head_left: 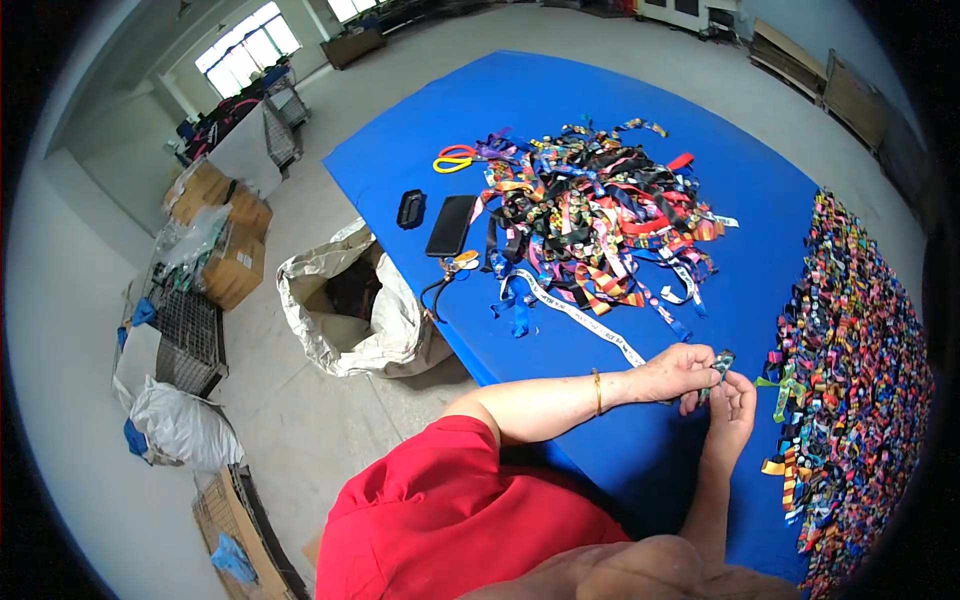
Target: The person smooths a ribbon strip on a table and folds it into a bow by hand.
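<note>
Head view. Both hands close together over the table, fingers bent. Left hand (675, 374) pinches a short patterned strap (723, 362), thin, flat, greenish and dark; right hand (734, 408) has its fingertips drawn in on the same strap, just beside the left. A metal bracelet (597, 392) rings the left wrist.

A white ribbon (580, 318), narrow and dark-printed, runs in a loose curve from beyond the hands down to the left wrist; cannot tell where it ends under there.

Beyond the hands and to their left: a heap of straps (600, 215), woven-looking, tangled, many colours, some ends looping out. At its far left side, scissors (455, 158) with rounded red and yellow handles. Nearer, a flat black slab (451, 226) with squared corners and a small black tray (411, 208).

Right of the hands, a dense mass of straps (860, 400), rough and shaggy, lines the table's right side; a green strap end (783, 398) juts toward the right hand.

Table (745, 290) is smooth blue. Its left edge slants down toward the left forearm; below that edge a crumpled white sack (395, 325) gapes. Blue surface shows between hands and heap, room to reach forward; rightward, the gap is narrower.
</note>
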### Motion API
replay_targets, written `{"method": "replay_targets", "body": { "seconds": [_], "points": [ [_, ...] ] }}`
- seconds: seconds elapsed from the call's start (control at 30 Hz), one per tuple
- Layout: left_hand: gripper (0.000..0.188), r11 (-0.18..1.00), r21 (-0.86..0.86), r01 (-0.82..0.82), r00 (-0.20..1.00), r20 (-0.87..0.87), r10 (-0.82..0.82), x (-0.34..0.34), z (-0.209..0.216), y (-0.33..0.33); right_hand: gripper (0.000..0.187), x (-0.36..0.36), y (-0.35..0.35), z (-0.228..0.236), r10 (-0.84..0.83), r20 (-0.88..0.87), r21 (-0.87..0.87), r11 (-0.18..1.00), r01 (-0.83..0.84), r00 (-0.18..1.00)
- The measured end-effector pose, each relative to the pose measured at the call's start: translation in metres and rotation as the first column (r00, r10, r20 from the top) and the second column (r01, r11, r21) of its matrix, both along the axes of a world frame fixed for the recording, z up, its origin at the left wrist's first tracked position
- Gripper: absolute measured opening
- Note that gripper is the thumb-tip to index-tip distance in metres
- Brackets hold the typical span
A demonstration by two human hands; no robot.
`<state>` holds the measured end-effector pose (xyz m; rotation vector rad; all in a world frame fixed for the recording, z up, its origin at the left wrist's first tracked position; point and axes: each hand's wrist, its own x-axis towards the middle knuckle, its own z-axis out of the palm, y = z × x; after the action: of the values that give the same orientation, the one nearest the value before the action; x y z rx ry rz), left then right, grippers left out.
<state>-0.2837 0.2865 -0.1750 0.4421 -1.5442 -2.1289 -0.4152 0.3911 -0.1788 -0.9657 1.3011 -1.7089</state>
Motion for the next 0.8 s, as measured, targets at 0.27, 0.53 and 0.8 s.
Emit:
{"method": "replay_targets", "body": {
  "seconds": [0.27,0.53,0.8],
  "points": [
    [0.023,0.997,0.005,-0.072,0.997,-0.025,0.072,0.0,0.003,-0.001,0.007,-0.002,0.002,-0.01,-0.01,-0.05,0.047,0.999,0.012,0.999],
    [0.023,0.974,0.224,-0.014,0.978,-0.2,0.06,-0.004,-0.004,-0.001,0.011,0.001,0.001,-0.005,0.106,0.183,-0.05,0.994,-0.098,0.977],
    [0.023,0.947,0.317,0.053,0.953,-0.298,0.047,-0.005,-0.006,-0.001,0.013,0.003,0.002,0.007,0.004,0.272,0.088,0.996,-0.029,0.962]
  ]
}}
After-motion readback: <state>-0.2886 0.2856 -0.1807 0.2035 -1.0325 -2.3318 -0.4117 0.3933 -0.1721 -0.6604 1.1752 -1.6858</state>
